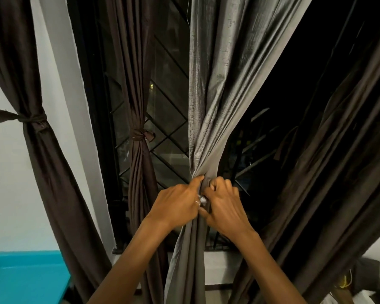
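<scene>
Grey curtain (208, 132) gathered mid-window; my left hand (178, 205) and right hand (226, 207) both clench the bunch, fingers (223, 185) curled tight; I judge gathering done, tie not yet on, unlike the knotted brown curtain (138, 137).

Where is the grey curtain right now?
Head view, centre: the grey curtain hangs before the window grille, bunched between left hand and right hand.

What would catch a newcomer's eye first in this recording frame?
At centre, the left hand and right hand bunch a shiny grey curtain together before a dark window grille. Left of it, a tied brown curtain hangs against the white wall and a second tied curtain hangs at the grille.
</scene>
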The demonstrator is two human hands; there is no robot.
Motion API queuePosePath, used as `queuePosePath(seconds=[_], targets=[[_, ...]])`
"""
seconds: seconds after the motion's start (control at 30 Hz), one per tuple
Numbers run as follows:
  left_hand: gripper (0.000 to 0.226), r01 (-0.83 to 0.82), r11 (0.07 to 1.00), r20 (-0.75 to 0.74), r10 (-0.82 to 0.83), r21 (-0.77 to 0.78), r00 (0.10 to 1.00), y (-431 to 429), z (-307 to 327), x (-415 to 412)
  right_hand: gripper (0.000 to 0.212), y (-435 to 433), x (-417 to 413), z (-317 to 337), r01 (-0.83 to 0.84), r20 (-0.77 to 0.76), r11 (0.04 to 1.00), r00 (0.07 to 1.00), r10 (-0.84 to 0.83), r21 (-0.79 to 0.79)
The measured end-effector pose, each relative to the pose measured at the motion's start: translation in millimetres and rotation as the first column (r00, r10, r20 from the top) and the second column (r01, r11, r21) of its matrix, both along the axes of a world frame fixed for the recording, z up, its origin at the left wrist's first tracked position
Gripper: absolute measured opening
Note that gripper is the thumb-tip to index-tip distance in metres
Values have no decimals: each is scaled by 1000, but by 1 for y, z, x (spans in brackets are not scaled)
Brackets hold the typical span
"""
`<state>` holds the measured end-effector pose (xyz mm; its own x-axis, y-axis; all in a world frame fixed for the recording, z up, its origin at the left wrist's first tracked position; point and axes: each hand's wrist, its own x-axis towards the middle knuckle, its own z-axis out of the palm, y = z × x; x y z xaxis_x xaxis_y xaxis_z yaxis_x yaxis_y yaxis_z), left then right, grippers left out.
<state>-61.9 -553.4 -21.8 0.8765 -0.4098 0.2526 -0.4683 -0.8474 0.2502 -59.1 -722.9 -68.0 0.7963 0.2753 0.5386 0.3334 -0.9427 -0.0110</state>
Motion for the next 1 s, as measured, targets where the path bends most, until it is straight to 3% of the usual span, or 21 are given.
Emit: queuePosePath(seconds=[0.1,0.2,0.37,0.67,0.87,1.0], targets=[[64,36,998,-3,-36,-44,999,-3,-3,-1,60,3,2,-1,73,-4,996,997,-74,-56],[59,53,992,-32,-57,-115,998,-1,-5,1,49,5,2,1,61,-20,998,998,-62,-20],[55,71,976,-36,-80,-207,996,5,-8,3,30,2,-2,7,-116,-135,982,981,137,150],[56,116,940,-27,-132,-320,991,8,-17,11,63,-6,-18,23,-188,-210,956,949,235,225],[53,130,869,-15,-156,-476,988,3,-27,8,32,-4,-27,28,-167,-279,943,927,249,288],[47,104,758,-26,-158,-644,987,-4,-34,-2,34,-1,-28,17,-107,-290,892,923,253,439]])
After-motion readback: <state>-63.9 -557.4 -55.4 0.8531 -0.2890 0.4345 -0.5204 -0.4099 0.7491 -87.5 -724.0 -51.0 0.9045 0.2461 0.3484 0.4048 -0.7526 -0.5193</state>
